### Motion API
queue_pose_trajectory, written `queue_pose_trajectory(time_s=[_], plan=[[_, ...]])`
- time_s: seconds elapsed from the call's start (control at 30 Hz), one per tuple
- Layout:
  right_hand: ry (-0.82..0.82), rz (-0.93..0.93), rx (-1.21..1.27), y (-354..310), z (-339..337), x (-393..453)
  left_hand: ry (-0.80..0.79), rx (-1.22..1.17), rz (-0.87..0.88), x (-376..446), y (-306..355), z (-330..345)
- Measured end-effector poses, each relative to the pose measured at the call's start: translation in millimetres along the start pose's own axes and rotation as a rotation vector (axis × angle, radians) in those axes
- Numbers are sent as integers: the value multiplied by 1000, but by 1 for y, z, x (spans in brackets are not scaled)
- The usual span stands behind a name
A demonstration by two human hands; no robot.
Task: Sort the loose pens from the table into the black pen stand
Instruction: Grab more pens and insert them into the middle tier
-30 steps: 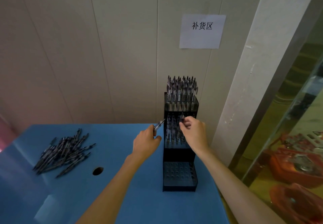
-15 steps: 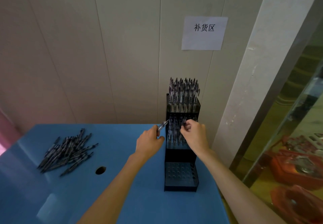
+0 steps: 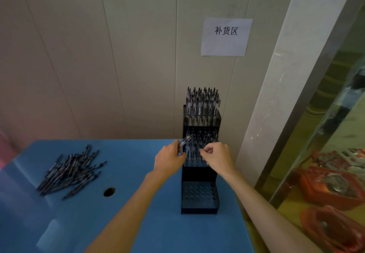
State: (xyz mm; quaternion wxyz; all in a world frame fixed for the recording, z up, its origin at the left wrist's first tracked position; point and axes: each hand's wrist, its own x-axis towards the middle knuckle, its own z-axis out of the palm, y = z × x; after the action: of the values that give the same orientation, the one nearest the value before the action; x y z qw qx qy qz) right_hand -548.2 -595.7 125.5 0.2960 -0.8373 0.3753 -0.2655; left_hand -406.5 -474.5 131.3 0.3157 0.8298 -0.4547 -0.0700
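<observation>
**Both hands at the middle tier of the pen stand**

The blue table (image 3: 138, 223) runs wide and bare in the foreground; its right edge falls off just beside the stand's base, and a round hole (image 3: 109, 191) opens left of the forearms. The black pen stand (image 3: 199, 175) sits at the table's right side in three stepped tiers. Its nearest, lowest tier (image 3: 199, 195) shows rows of unfilled holes.

The left hand (image 3: 169, 162) curls around a pen (image 3: 184, 141), whose free end tilts up and right, touching the stand's left side at the middle tier. The right hand (image 3: 218, 159) hovers in front of that tier with fingers curled; thumb and forefinger pinch close together among the standing pens, but whether they hold one cannot be told.

Well to the left lies the pile of loose pens (image 3: 69, 172), dark-barrelled, fanned out near the table's left edge. The top tier (image 3: 202, 104) is packed with upright pens against the panelled wall (image 3: 118, 65), under a paper sign (image 3: 226, 36).
</observation>
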Motion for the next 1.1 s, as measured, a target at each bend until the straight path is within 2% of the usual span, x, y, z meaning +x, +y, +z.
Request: queue_pose_trajectory(time_s=[0.13, 0.27, 0.47, 0.6, 0.73, 0.87, 0.97, 1.1], plan=[[-169, 80, 378, -12, -10, -9, -14, -16, 42, 0, 6, 4], [-216, 128, 674, -18, -11, -14, -56, -67, 102, -1, 13, 7], [-288, 118, 741, -16, -18, -13, -207, -165, 86, 0, 19, 9], [-293, 98, 780, -16, -19, -14, -212, -137, 100, -1, 22, 9], [-199, 103, 845, -19, -18, -10, -174, -31, 103, -1, 26, 6], [15, 152, 941, -22, -35, -2, -195, 83, 143, -1, 19, 1], [150, 49, 721, -18, -46, 5, -123, 178, 183, -4, 12, -3], [243, -85, 417, -11, -45, 8, 29, 219, 191, -6, 3, -4]])
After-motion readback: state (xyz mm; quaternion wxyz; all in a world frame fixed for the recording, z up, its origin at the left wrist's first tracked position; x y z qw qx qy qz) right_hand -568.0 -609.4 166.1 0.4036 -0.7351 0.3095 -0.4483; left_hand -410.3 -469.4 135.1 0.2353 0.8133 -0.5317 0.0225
